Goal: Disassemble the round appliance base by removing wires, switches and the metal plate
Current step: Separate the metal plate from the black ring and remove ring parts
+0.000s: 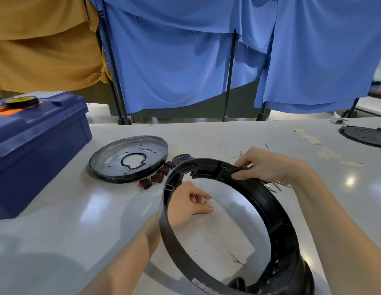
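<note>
A black round base [272, 205] is grasped at its far rim by the right grip [262, 167]; a tiny metal piece [204, 201] is pinched inside it by the left grip [189, 203].

Black ring base [268, 201], dull silver metal plate [112, 158], black switches [157, 178] with red faces, glossy white desk [78, 209]. Navy toolbox [36, 133] with an orange patch, black tape roll [20, 101], perhaps yellow-centred. Blue curtains [174, 60] behind.
</note>
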`<act>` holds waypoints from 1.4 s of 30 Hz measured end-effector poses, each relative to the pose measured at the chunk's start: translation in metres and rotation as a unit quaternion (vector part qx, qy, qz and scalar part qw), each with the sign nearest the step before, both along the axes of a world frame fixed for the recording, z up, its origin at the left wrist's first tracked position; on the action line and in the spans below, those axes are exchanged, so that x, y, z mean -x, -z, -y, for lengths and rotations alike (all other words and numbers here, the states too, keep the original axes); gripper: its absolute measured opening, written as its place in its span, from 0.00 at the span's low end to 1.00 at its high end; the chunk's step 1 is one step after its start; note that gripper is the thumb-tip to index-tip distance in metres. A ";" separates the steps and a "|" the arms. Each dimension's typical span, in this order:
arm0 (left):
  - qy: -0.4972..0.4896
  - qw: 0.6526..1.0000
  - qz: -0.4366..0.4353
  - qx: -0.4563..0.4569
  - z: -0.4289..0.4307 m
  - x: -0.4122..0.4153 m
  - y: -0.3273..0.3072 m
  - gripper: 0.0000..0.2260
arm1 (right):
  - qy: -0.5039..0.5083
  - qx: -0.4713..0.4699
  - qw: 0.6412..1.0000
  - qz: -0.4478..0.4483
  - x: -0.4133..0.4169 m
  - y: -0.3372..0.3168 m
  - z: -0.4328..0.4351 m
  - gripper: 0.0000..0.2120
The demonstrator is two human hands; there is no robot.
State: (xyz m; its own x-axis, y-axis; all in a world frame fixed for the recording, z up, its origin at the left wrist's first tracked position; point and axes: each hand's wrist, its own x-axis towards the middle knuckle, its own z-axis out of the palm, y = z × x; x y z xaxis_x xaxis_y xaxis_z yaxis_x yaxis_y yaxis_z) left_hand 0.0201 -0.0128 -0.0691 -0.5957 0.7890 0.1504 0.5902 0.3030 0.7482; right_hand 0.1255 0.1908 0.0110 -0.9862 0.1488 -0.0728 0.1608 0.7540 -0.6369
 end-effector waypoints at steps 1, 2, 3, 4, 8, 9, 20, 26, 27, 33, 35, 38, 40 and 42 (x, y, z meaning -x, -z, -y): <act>-0.002 1.000 -0.016 0.000 -0.002 -0.001 0.000 0.07 | 0.000 0.002 1.000 0.003 0.000 0.000 0.000 0.16; -0.006 1.000 -0.024 -0.002 -0.004 -0.001 0.000 0.05 | 0.001 0.008 1.000 0.005 0.000 0.001 0.000 0.15; -0.010 1.000 -0.025 0.001 -0.006 -0.001 0.001 0.04 | 0.003 0.011 1.000 0.006 0.000 0.001 0.000 0.15; -0.019 1.000 -0.020 0.000 -0.007 0.000 0.003 0.03 | 0.005 0.011 1.000 0.007 -0.001 0.001 -0.001 0.14; -0.095 0.994 0.028 -0.044 0.001 0.011 0.003 0.07 | 0.010 -0.001 1.000 0.017 0.000 0.002 -0.001 0.17; -0.124 0.991 0.015 -0.052 0.005 0.018 0.002 0.08 | 0.010 -0.006 1.000 0.020 0.001 0.003 -0.001 0.17; -0.239 0.943 0.078 -0.219 0.034 0.035 -0.018 0.02 | 0.034 -0.051 0.995 0.080 0.012 0.020 0.014 0.14; -0.153 0.977 -0.034 -0.143 0.025 0.019 -0.028 0.03 | 0.044 -0.061 0.992 0.103 0.014 0.024 0.013 0.17; -0.134 0.981 -0.042 -0.133 0.023 0.017 -0.030 0.04 | 0.045 -0.066 0.993 0.083 0.014 0.021 0.012 0.16; -0.070 0.978 0.106 -0.166 -0.003 0.002 -0.051 0.08 | -0.027 0.020 0.996 -0.085 0.009 -0.009 0.023 0.03; -0.054 0.973 0.147 -0.168 -0.012 -0.006 -0.056 0.13 | -0.045 0.038 0.992 -0.115 0.009 -0.012 0.029 0.03; -0.056 0.971 0.161 -0.168 -0.022 -0.012 -0.059 0.17 | -0.034 0.033 0.989 -0.140 0.008 -0.015 0.028 0.04; -0.059 0.973 0.152 -0.162 -0.026 -0.013 -0.059 0.16 | -0.031 0.015 0.990 -0.136 0.005 -0.016 0.025 0.03; -0.060 0.974 0.149 -0.160 -0.029 -0.015 -0.060 0.16 | -0.037 0.016 0.991 -0.129 0.004 -0.018 0.024 0.02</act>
